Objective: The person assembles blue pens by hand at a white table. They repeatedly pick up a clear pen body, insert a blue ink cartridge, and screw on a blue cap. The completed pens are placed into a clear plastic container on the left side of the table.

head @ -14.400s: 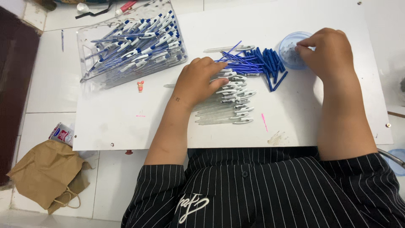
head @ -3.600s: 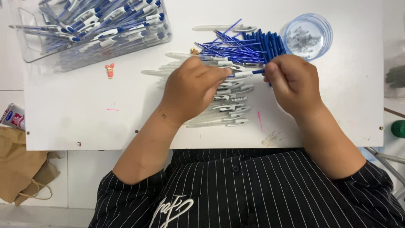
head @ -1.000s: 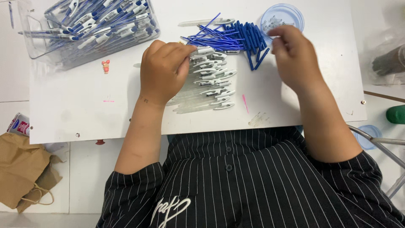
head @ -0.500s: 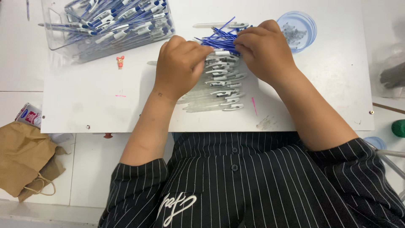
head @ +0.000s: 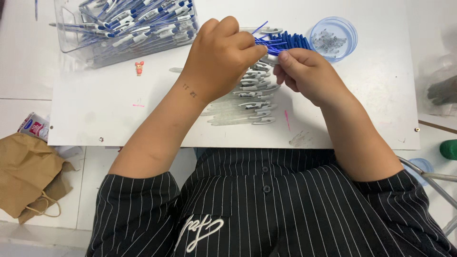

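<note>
My left hand (head: 220, 56) and my right hand (head: 307, 76) meet over the white board (head: 104, 109), both pinching one clear pen barrel (head: 270, 58) between their fingertips. Under them lies a row of clear pen barrels with clips (head: 247, 102). Just behind the hands sits a pile of blue refills and blue caps (head: 284, 41). A round clear blue lid holding small metal springs (head: 333, 39) stands at the far right of the pile.
A clear plastic box full of assembled blue-and-white pens (head: 126, 26) stands at the back left. A tiny red figure (head: 139, 68) lies near it. A brown paper bag (head: 28, 176) lies on the floor at left, a green object (head: 448, 149) at right.
My right hand came back from the springs lid to the barrel held by my left hand. Both hands now meet at the front of the refill pile.
</note>
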